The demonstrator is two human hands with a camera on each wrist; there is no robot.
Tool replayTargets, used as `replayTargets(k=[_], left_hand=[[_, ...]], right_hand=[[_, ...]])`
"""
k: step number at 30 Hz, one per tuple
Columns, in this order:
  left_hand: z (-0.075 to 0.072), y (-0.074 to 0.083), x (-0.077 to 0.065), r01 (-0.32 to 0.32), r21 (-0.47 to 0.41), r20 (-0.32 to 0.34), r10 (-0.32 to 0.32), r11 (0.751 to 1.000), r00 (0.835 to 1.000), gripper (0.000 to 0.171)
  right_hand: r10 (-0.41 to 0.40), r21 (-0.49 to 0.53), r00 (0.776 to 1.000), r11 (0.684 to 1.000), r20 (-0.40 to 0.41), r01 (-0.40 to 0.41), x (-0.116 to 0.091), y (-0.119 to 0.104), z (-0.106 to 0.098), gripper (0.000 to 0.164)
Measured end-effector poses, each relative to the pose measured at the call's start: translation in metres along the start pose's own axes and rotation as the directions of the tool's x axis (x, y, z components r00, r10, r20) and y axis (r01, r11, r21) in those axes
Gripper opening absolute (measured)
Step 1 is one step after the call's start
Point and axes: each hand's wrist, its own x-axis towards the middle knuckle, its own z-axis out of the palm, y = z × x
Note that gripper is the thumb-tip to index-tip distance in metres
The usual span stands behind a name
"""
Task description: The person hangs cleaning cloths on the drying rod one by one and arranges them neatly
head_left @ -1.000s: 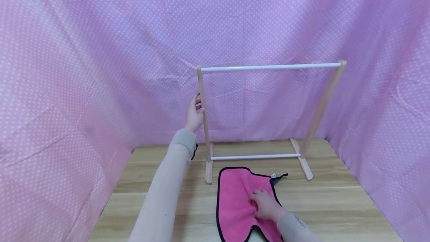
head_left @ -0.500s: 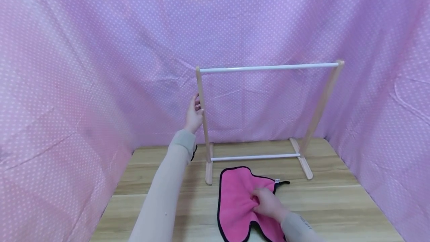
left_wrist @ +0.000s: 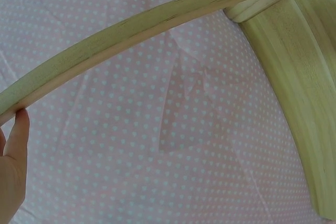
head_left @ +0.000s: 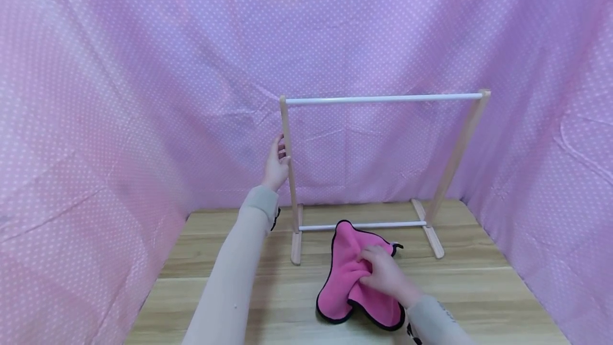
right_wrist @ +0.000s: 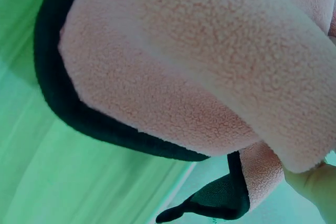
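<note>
My left hand (head_left: 276, 166) grips the left wooden post of a rack (head_left: 291, 185); in the left wrist view the thumb (left_wrist: 20, 129) presses the post's edge (left_wrist: 131, 35). The right hand (head_left: 383, 276) pinches a pink fleecy cloth (head_left: 345, 265) near its middle, bunching it into folds. Black trim edges the cloth, and a small black loop (head_left: 398, 246) sticks out at its right corner. Its raised far corner overlaps the rack's lower white bar in the head view. From the right wrist, the fluffy fabric (right_wrist: 173, 77) covers most of the fingers.
A white upper bar (head_left: 383, 99) joins the rack's two posts, and wooden feet (head_left: 433, 233) stand on the wood-grain table (head_left: 479, 292). Pink polka-dot fabric (head_left: 230, 68) hangs behind and along both sides.
The right hand has lifted the cloth, which lay spread on the table; it now hangs in folds, its far corner higher. The left hand stays on the post.
</note>
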Motion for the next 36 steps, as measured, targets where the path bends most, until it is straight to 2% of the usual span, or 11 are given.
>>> replayTargets(k=[9,23,31,36], left_hand=[[-0.001,-0.001,0.001,0.022,-0.012,0.003,-0.022,1.000,1.000,0.065],[0.001,-0.001,0.003,-0.002,-0.001,0.000,0.002,1.000,1.000,0.065],[0.002,-0.003,0.004,0.011,-0.014,-0.016,-0.011,1.000,1.000,0.065],[0.002,-0.003,0.005,0.014,-0.008,-0.016,-0.014,1.000,1.000,0.065]], right_hand=[[-0.006,-0.006,1.000,1.000,0.005,0.006,0.005,-0.007,-0.008,0.035],[-0.029,0.010,0.999,1.000,-0.021,0.029,0.012,-0.019,-0.022,0.038],[-0.098,0.001,0.993,0.995,-0.065,0.098,0.016,-0.024,-0.030,0.038],[-0.175,-0.010,0.976,0.984,-0.127,0.175,0.021,-0.028,-0.036,0.039]])
